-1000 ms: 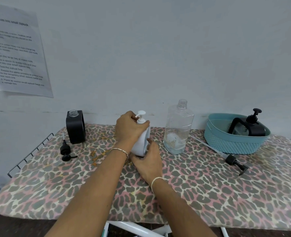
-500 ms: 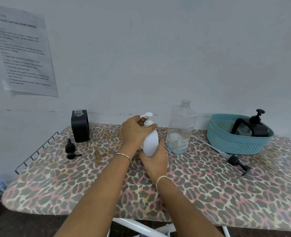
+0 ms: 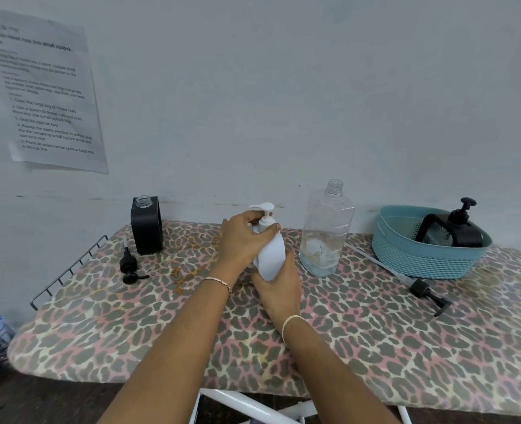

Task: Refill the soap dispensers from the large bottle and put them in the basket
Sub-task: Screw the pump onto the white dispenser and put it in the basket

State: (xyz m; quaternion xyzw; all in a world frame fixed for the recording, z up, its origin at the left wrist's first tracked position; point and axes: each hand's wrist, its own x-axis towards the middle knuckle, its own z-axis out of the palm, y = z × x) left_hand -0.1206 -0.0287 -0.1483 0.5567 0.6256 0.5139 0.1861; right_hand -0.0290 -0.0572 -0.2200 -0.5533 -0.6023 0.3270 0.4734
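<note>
On the leopard-print ironing board (image 3: 360, 325), the left hand (image 3: 243, 240) curls round the white plastic pump dispenser (image 3: 270, 255) near its collar, seemingly; the right hand (image 3: 279, 286) grips its base.

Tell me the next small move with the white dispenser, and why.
Probably turn the pump with the left hand while the right hand steadies the white dispenser: both hands grip it, tilted, with the pump seated in its neck. Whether that loosens or tightens it, I cannot tell.
</note>
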